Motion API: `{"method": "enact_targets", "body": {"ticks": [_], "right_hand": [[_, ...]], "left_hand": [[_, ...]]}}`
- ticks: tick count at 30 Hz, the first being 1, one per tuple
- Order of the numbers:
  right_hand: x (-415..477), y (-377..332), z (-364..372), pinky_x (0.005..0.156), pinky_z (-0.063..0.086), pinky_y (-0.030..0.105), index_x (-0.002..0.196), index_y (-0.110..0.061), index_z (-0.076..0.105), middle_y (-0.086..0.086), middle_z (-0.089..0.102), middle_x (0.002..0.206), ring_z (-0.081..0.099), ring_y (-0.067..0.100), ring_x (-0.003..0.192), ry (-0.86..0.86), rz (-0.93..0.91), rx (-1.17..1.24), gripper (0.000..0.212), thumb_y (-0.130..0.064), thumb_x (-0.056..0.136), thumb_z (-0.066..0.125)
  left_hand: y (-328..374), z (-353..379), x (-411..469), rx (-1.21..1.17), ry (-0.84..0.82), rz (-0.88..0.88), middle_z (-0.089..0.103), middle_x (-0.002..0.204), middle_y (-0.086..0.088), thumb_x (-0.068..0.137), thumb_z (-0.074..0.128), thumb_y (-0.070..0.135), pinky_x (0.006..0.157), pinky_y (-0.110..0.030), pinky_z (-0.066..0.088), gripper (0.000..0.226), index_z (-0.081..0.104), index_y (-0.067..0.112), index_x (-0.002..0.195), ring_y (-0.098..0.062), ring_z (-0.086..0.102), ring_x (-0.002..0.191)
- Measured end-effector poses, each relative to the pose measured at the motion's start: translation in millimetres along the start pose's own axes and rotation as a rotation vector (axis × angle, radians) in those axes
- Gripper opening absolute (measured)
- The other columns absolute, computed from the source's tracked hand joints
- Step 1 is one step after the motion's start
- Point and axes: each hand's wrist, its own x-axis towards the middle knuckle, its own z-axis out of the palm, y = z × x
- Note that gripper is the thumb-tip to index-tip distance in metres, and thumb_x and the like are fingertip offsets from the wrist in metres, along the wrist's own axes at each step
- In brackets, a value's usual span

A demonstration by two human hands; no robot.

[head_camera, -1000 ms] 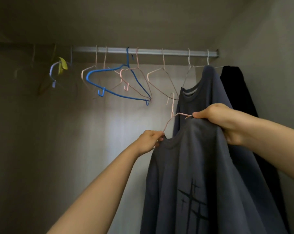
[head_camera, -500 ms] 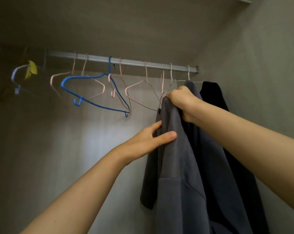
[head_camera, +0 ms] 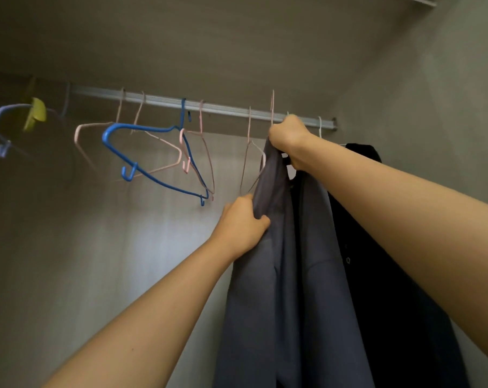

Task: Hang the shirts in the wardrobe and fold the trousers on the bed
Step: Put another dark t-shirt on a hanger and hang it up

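Note:
A grey shirt (head_camera: pixel 254 289) on a thin pink hanger (head_camera: pixel 272 107) is raised to the wardrobe's metal rail (head_camera: pixel 226 109); the hanger's hook sticks up past the rail. My right hand (head_camera: pixel 289 138) grips the shirt's collar and the hanger's top just below the rail. My left hand (head_camera: pixel 241 225) pinches the shirt's left edge lower down. Behind it hang a second grey shirt (head_camera: pixel 315 247) and a black shirt (head_camera: pixel 377 261) on the rail's right end.
Several empty hangers hang on the rail to the left: pink wire ones (head_camera: pixel 158 147), a blue one (head_camera: pixel 153 155), and at far left a pale blue one with a yellow clip (head_camera: pixel 35 113). The wardrobe's side wall (head_camera: pixel 433 107) stands close on the right.
My right hand has lifted the shirt and hanger up to the rail. My left hand went from flat against the cloth to pinching its edge. The view tilted upward.

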Motion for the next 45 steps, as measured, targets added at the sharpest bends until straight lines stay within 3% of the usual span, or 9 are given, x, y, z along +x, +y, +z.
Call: {"method": "enact_targets", "body": {"ticks": [4, 10, 14, 18, 20, 25, 35, 40, 45], "right_hand": [[13, 6, 7, 0.066, 0.045, 0.034, 0.1, -0.007, 0.048, 0.014, 0.053, 0.094, 0.052, 0.028, 0.08, -0.079, -0.002, -0.123, 0.012, -0.006, 0.094, 0.038], [10, 20, 20, 0.03, 0.036, 0.014, 0.093, -0.009, 0.049, 0.008, 0.051, 0.076, 0.051, 0.021, 0.064, -0.179, -0.051, -0.226, 0.012, -0.015, 0.101, 0.043], [-3, 21, 19, 0.043, 0.049, 0.025, 0.096, -0.005, 0.051, 0.014, 0.058, 0.096, 0.06, 0.026, 0.077, -0.185, -0.081, -0.328, 0.008, -0.012, 0.093, 0.047], [-30, 30, 19, 0.079, 0.051, 0.037, 0.138, -0.007, 0.037, 0.016, 0.053, 0.122, 0.057, 0.036, 0.105, -0.18, -0.272, -0.608, 0.052, -0.013, 0.09, 0.055], [-48, 43, 22, 0.088, 0.046, 0.04, 0.142, -0.008, 0.032, 0.019, 0.049, 0.13, 0.052, 0.04, 0.113, -0.094, -0.417, -0.679, 0.055, -0.015, 0.092, 0.053], [-92, 71, 24, 0.062, 0.04, 0.039, 0.152, -0.009, 0.015, 0.015, 0.042, 0.13, 0.054, 0.036, 0.082, 0.019, -0.554, -0.77, 0.064, -0.014, 0.096, 0.046], [-158, 97, 13, 0.08, 0.053, 0.042, 0.153, -0.014, 0.011, 0.014, 0.019, 0.152, 0.047, 0.03, 0.116, -0.034, -0.502, -0.772, 0.07, -0.024, 0.096, 0.05], [-191, 100, 2, 0.114, 0.025, 0.052, 0.148, -0.013, 0.026, 0.019, 0.004, 0.161, 0.02, 0.039, 0.144, -0.051, -0.54, -0.884, 0.06, -0.028, 0.094, 0.047], [-227, 106, -8, 0.118, 0.012, 0.056, 0.144, -0.014, 0.033, 0.015, 0.007, 0.162, 0.007, 0.036, 0.149, -0.123, -0.584, -0.794, 0.053, -0.03, 0.095, 0.044]], "left_hand": [[-18, 11, 3, 0.037, 0.014, -0.01, 0.066, 0.102, -0.004, 0.091, 0.061, 0.014, 0.082, -0.036, 0.056, 0.024, 0.061, 0.012, 0.115, -0.025, 0.063, 0.093], [-40, 22, -9, 0.047, 0.041, -0.014, 0.064, 0.088, -0.003, 0.089, 0.06, 0.011, 0.067, -0.03, 0.053, 0.007, 0.06, 0.013, 0.096, -0.02, 0.061, 0.079], [-46, 22, -23, 0.027, 0.052, -0.028, 0.066, 0.087, -0.007, 0.085, 0.062, 0.013, 0.074, -0.04, 0.057, 0.012, 0.062, 0.01, 0.097, -0.026, 0.063, 0.081], [-49, 23, -42, 0.032, 0.076, -0.06, 0.064, 0.08, -0.008, 0.08, 0.065, 0.016, 0.07, -0.046, 0.055, 0.01, 0.057, 0.013, 0.085, -0.031, 0.061, 0.077], [-50, 25, -53, 0.057, 0.079, -0.06, 0.062, 0.076, -0.007, 0.077, 0.063, 0.018, 0.067, -0.048, 0.054, 0.012, 0.052, 0.015, 0.082, -0.032, 0.06, 0.074], [-47, 37, -78, 0.124, 0.074, 0.01, 0.061, 0.076, -0.002, 0.078, 0.059, 0.02, 0.063, -0.048, 0.051, 0.018, 0.045, 0.021, 0.089, -0.031, 0.059, 0.073], [-43, 43, -130, 0.147, 0.024, 0.012, 0.065, 0.086, 0.005, 0.09, 0.059, 0.029, 0.066, -0.043, 0.053, 0.017, 0.048, 0.027, 0.102, -0.018, 0.062, 0.074], [-17, 22, -156, 0.345, 0.001, -0.009, 0.065, 0.112, 0.01, 0.096, 0.043, 0.056, 0.077, -0.034, 0.049, 0.04, 0.051, 0.03, 0.125, -0.013, 0.059, 0.099], [6, -2, -194, 0.458, 0.005, -0.155, 0.059, 0.108, 0.018, 0.093, 0.037, 0.061, 0.079, -0.031, 0.046, 0.049, 0.053, 0.03, 0.127, -0.008, 0.054, 0.106]]}}
